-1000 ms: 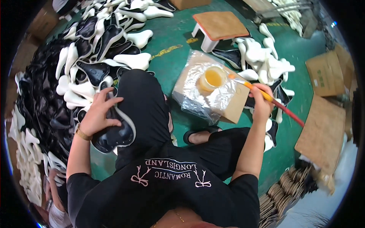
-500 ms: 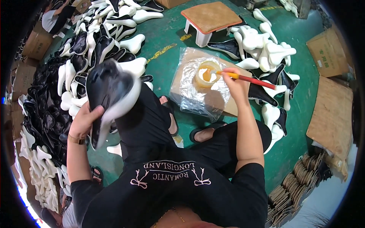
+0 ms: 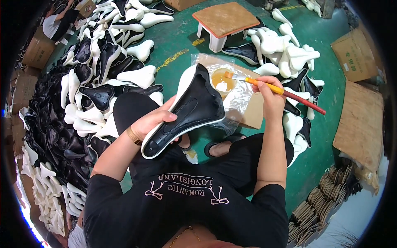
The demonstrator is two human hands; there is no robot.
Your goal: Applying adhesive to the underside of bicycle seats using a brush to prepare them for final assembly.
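Observation:
My left hand (image 3: 155,120) grips a bicycle saddle (image 3: 188,109) by its narrow part, thumb on top. The saddle's black hollow underside faces up, edged in white padding, and its wide end points away from me. In my right hand (image 3: 271,97) is a paintbrush (image 3: 295,97) with a yellow and red handle. Its bristles are over a round tub (image 3: 226,94) of yellowish liquid, near the saddle's wide end but apart from it. The tub stands on clear plastic film (image 3: 237,108) over a cardboard box (image 3: 253,110); the saddle hides part of both.
Piles of white and black saddle parts (image 3: 138,76) cover the floor at left, with another heap (image 3: 275,47) at far right. A low stool (image 3: 225,18) stands beyond the box. Cartons (image 3: 355,56) and stacked cardboard pieces (image 3: 318,198) line the right. Another person (image 3: 56,25) is at far left.
My left hand has brought the saddle rightward from over the left pile to in front of the tub. My right hand has drawn back right, lifting the brush bristles out of the tub's middle.

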